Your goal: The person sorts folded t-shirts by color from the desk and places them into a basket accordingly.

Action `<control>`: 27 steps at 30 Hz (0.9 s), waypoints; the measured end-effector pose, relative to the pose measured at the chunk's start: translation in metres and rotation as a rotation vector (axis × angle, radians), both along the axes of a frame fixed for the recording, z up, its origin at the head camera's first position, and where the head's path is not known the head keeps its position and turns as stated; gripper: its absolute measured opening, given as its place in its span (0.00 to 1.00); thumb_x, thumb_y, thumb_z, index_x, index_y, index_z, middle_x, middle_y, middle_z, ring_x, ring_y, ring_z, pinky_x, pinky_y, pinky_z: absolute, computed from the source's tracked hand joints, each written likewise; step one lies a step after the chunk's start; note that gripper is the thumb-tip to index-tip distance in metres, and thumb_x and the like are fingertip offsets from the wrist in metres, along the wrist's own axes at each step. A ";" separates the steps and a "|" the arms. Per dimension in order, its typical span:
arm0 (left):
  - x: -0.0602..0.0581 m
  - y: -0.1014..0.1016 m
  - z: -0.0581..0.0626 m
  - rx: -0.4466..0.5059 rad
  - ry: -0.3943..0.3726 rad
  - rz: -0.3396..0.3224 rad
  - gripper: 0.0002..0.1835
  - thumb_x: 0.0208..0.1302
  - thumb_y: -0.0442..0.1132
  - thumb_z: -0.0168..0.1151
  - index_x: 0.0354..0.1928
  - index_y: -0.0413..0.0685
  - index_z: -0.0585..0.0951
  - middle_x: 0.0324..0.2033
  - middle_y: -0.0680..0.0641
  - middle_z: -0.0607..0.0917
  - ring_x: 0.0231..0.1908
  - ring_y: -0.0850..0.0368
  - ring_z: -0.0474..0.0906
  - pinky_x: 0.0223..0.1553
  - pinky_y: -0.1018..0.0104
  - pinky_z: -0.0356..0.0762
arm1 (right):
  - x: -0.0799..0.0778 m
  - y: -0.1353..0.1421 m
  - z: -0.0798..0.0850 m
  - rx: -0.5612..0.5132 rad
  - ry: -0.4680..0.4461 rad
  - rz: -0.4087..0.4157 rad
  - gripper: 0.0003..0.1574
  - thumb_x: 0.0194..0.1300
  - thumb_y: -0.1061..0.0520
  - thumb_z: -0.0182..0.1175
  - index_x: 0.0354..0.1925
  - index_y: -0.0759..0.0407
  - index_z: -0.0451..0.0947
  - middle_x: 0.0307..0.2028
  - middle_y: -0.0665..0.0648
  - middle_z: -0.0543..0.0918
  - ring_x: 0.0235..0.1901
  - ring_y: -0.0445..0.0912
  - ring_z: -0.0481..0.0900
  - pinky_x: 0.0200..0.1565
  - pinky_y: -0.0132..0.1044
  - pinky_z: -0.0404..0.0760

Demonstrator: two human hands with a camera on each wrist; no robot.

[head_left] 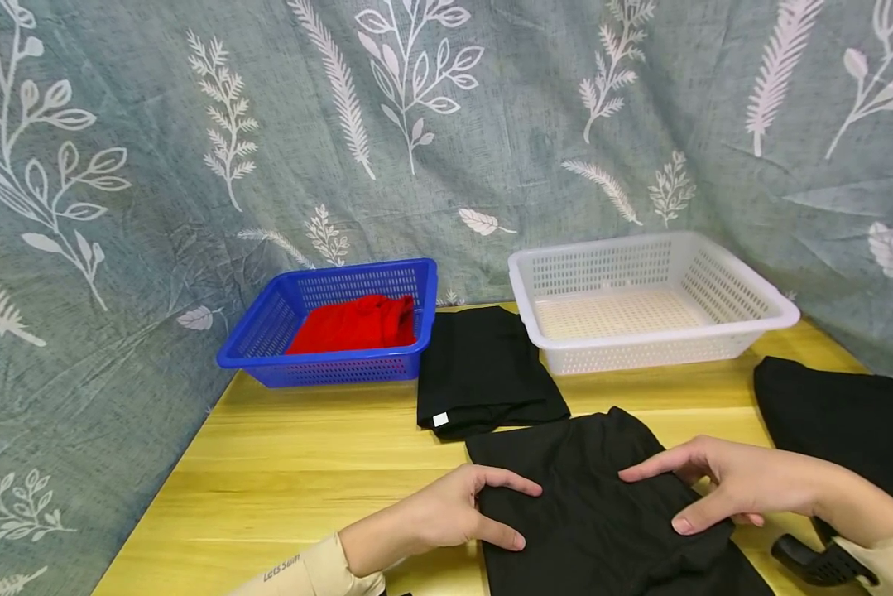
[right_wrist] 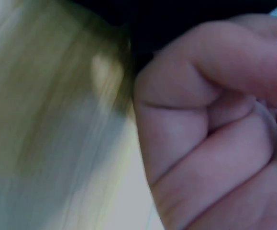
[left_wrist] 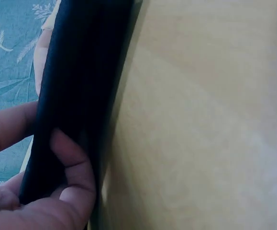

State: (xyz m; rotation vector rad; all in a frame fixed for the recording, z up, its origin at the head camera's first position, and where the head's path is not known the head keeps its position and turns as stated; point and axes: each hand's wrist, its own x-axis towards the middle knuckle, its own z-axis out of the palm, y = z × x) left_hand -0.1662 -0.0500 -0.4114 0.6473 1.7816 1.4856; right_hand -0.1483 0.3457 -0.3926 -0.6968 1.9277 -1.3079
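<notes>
Plain black cloth (head_left: 576, 505), softly wrinkled, uneven edges, yellow wooden table (head_left: 282, 463)

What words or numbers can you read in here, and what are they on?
"Lets Swim": on the cream left sleeve; the second word is a bit blurry, so that's my best reading.
The white tag on the folded black cloth is too small to read.
I can't make out any other words or numbers.
</notes>
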 end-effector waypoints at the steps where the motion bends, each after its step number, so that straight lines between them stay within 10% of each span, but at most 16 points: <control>1: 0.000 0.000 0.000 0.003 0.006 0.005 0.29 0.60 0.23 0.74 0.63 0.51 0.87 0.51 0.47 0.93 0.48 0.64 0.88 0.55 0.73 0.83 | 0.001 0.000 0.000 0.002 0.003 -0.005 0.37 0.74 0.66 0.64 0.78 0.55 0.72 0.58 0.59 0.86 0.07 0.50 0.52 0.14 0.26 0.66; 8: 0.001 0.000 0.008 0.007 0.056 0.022 0.31 0.58 0.23 0.76 0.63 0.54 0.87 0.50 0.49 0.93 0.48 0.65 0.88 0.55 0.73 0.83 | 0.005 0.000 0.004 0.024 0.050 -0.055 0.38 0.73 0.65 0.66 0.77 0.53 0.73 0.72 0.71 0.73 0.08 0.48 0.53 0.13 0.26 0.64; 13: 0.000 0.000 0.016 0.017 0.081 0.007 0.31 0.58 0.23 0.76 0.64 0.54 0.87 0.51 0.49 0.93 0.50 0.66 0.88 0.56 0.73 0.83 | 0.009 0.001 0.009 0.001 0.043 -0.055 0.38 0.74 0.66 0.65 0.78 0.54 0.71 0.69 0.47 0.81 0.09 0.53 0.49 0.12 0.27 0.59; 20: 0.001 -0.001 0.025 0.012 0.108 0.012 0.32 0.58 0.24 0.76 0.64 0.55 0.87 0.52 0.50 0.93 0.49 0.67 0.88 0.56 0.73 0.83 | 0.013 0.001 0.018 0.003 0.042 -0.061 0.39 0.75 0.66 0.64 0.80 0.53 0.70 0.45 0.55 0.90 0.10 0.55 0.49 0.11 0.30 0.56; 23: 0.002 -0.002 0.030 0.013 0.118 0.013 0.32 0.59 0.24 0.76 0.64 0.56 0.87 0.51 0.51 0.93 0.49 0.66 0.88 0.56 0.73 0.83 | 0.015 0.001 0.022 0.008 0.050 -0.066 0.39 0.75 0.66 0.63 0.80 0.53 0.69 0.20 0.63 0.76 0.10 0.55 0.49 0.11 0.31 0.57; 27: 0.002 -0.003 0.035 0.006 0.156 0.010 0.32 0.59 0.26 0.76 0.65 0.58 0.86 0.50 0.51 0.93 0.48 0.67 0.88 0.57 0.73 0.83 | 0.017 0.002 0.027 0.022 0.096 -0.085 0.40 0.75 0.65 0.65 0.80 0.51 0.69 0.14 0.70 0.58 0.10 0.54 0.51 0.11 0.31 0.58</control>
